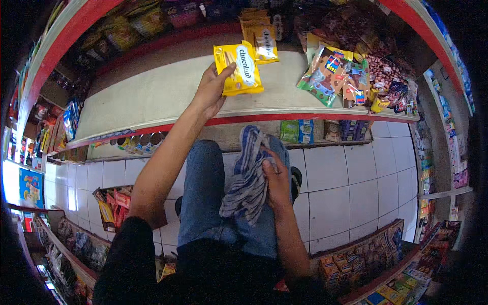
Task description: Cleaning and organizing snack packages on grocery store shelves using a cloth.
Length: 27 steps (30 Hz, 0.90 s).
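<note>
A yellow snack packet is pinched in my left hand, held up over the pale shelf board with its front facing me. Just behind it, a row of similar yellow packets stands on the shelf. My right hand is closed round a crumpled blue-and-white striped cloth, which hangs over my lap between my knees. Part of the cloth hides the fingers of that hand.
Colourful snack bags and small wrapped sweets lie at the shelf's right. A red strip edges the shelf. Below are green and blue packs. A box of red and yellow packets sits on the white tiled floor.
</note>
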Tool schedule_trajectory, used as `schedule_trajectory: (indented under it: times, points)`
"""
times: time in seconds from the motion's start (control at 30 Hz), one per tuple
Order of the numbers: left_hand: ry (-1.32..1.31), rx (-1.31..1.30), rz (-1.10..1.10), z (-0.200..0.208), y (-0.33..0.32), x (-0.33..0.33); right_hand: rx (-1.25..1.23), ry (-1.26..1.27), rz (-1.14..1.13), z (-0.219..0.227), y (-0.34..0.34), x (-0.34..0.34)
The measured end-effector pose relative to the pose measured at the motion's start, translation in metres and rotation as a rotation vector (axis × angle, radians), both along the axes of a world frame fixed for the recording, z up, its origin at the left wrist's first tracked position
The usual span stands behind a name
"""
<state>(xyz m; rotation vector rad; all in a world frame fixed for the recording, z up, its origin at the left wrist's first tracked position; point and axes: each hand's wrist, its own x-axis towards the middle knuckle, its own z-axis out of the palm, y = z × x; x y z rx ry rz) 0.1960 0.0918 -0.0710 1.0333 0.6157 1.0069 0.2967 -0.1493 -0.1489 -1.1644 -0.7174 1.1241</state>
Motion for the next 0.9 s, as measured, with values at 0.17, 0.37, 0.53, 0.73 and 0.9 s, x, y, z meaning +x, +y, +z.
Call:
schedule_trajectory:
  times: [0.17,0.37,0.53,0.73,0.9]
  points:
    - [0.086,0.170,0.095,-0.024,0.051,0.065,-0.019,0.104,0.029,-0.016,0.002,0.001]
    - [0.198,0.281,0.200,-0.044,0.082,0.103,0.062,-0.097,0.094,-0.001,0.012,0.005]
    - [0.851,0.705,0.585,-0.058,0.097,0.104,0.055,-0.132,0.117,0.000,0.013,0.008]
    - [0.810,0.850,0.789,-0.066,0.106,0.103,0.048,-0.134,0.121,0.006,0.013,0.007]
    - [0.783,0.832,0.599,-0.062,0.099,0.105,0.017,-0.175,0.087,0.000,0.011,0.007]
